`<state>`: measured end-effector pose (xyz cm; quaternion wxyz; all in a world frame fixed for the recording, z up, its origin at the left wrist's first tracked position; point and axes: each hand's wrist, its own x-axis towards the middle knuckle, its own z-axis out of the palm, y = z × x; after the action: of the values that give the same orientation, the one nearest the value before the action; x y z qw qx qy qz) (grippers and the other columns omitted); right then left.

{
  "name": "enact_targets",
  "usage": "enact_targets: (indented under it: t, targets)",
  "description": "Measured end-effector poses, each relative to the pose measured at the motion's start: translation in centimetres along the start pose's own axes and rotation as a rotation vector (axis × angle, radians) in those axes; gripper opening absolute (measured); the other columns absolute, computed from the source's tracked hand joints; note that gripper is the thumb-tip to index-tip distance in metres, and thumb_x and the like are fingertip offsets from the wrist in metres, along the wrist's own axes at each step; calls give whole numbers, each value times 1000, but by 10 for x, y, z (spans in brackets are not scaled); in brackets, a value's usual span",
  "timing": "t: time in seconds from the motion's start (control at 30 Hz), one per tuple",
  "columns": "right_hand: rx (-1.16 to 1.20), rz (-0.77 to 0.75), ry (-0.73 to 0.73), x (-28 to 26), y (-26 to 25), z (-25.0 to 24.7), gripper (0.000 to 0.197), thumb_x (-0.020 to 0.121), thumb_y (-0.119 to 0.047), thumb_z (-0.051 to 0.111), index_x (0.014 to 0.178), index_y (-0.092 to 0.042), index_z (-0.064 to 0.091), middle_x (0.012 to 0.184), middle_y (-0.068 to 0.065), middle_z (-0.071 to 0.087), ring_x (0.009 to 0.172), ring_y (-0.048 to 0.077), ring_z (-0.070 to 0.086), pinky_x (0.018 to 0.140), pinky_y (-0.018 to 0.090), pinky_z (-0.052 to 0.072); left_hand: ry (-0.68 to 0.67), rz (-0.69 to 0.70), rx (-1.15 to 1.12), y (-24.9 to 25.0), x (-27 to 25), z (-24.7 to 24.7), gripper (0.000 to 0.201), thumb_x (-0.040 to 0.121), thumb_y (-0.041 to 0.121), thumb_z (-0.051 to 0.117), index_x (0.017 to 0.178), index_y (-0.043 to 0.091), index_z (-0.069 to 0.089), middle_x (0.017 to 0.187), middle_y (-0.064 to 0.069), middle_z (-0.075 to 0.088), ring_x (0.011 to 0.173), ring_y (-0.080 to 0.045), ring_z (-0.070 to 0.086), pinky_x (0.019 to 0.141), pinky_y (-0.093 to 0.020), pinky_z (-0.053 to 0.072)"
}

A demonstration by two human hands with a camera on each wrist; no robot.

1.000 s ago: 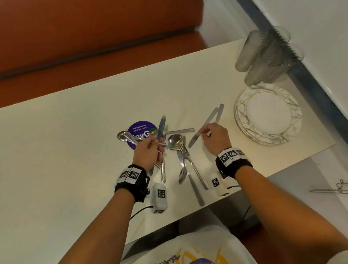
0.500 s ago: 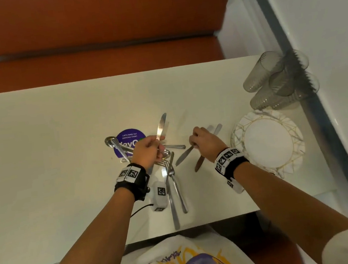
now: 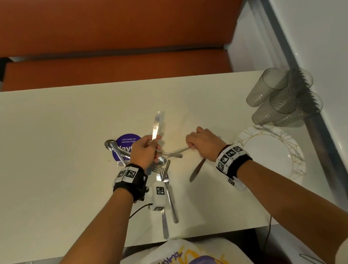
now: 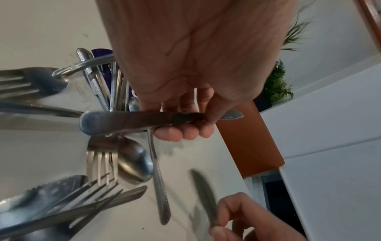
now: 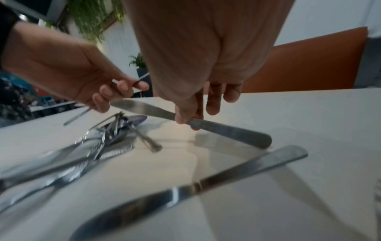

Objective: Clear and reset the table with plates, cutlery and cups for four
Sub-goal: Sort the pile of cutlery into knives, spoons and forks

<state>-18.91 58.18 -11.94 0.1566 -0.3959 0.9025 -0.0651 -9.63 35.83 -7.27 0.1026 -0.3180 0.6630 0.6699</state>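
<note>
My left hand [image 3: 149,149] grips the handle of a table knife [image 3: 156,124] whose blade points away from me; the grip shows in the left wrist view [image 4: 128,122]. My right hand [image 3: 193,146] pinches a second knife [image 5: 208,126] between thumb and fingers, its blade tip reaching toward the left hand. A third knife [image 3: 197,170] lies flat on the white table [image 3: 42,170] below the right wrist. Forks [image 3: 170,198] and a spoon [image 4: 134,163] lie in a loose pile under the left hand. More spoons [image 3: 113,149] rest on a purple sticker [image 3: 126,142].
A stack of white gold-patterned plates [image 3: 276,154] sits at the table's right end, with grey tumblers [image 3: 282,96] lying on their sides behind it, against the wall. An orange bench [image 3: 116,66] runs along the far side. The table's near edge is close to my body.
My right hand lifted one of the two knives on the right and carried it left toward the left hand. The left hand kept hold of its knife.
</note>
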Motion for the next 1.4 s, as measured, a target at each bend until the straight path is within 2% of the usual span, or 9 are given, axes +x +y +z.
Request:
enact_targets:
  t: [0.13,0.23,0.33,0.5,0.73,0.87,0.97,1.17,1.4]
  targets:
    - [355,125,120,0,-8,-37,3,101,-17,54,99,-19,56,90,4,53,79,23,53,72,34,46,36,24,14,2,6,-7,20,106,10,51,117,9,68,78,-6,65,59,-17,60,57,-29,54]
    - [632,165,288,3,-29,-58,3,101,-17,55,103,-18,54,92,4,64,79,20,60,71,28,47,45,23,-21,4,7,-8,20,107,12,50,115,10,69,80,-6,69,73,-26,69,65,-32,59]
    - [923,282,402,9,-54,-60,6,101,-13,54,102,-17,50,89,2,72,76,4,63,71,14,47,42,23,-48,6,5,-7,22,108,16,49,116,11,68,88,-10,75,85,-30,76,76,-40,62]
    - [1354,526,418,17,-98,-51,4,100,-11,55,99,-13,52,82,12,72,55,20,56,51,30,48,-18,42,-58,3,-3,-12,22,108,11,47,119,6,65,97,-19,78,88,-33,78,79,-44,64]
    - [1398,707,409,19,-146,-33,9,93,-9,64,99,-6,60,76,17,72,62,32,71,63,47,62,-80,116,92,-14,-19,-26,20,105,23,51,108,17,70,83,-13,74,69,-28,72,61,-37,58]
    - [1473,737,475,18,-168,-36,16,89,-1,67,102,2,58,74,16,71,57,27,69,54,33,57,-64,149,141,-16,-25,-43,19,107,21,51,109,17,69,81,-6,72,64,-16,67,57,-29,53]
    - [1537,708,499,19,-184,-35,19,88,-1,70,103,3,59,80,21,72,61,31,70,61,40,60,-99,149,141,-16,-29,-62,19,107,22,52,107,14,69,71,-3,68,58,-13,62,53,-26,53]
    - [1617,635,517,27,-211,-30,16,90,-3,71,102,1,61,81,20,70,67,30,67,68,42,59,-175,102,47,-20,-29,-92,20,106,22,56,102,9,71,69,-5,69,60,-18,63,56,-32,52]
    - [1358,669,492,37,-226,-23,13,87,0,73,97,0,65,81,16,74,66,28,72,64,36,60,-194,26,-35,-15,-33,-109,22,105,14,52,104,11,74,85,-15,78,75,-27,75,59,-32,59]
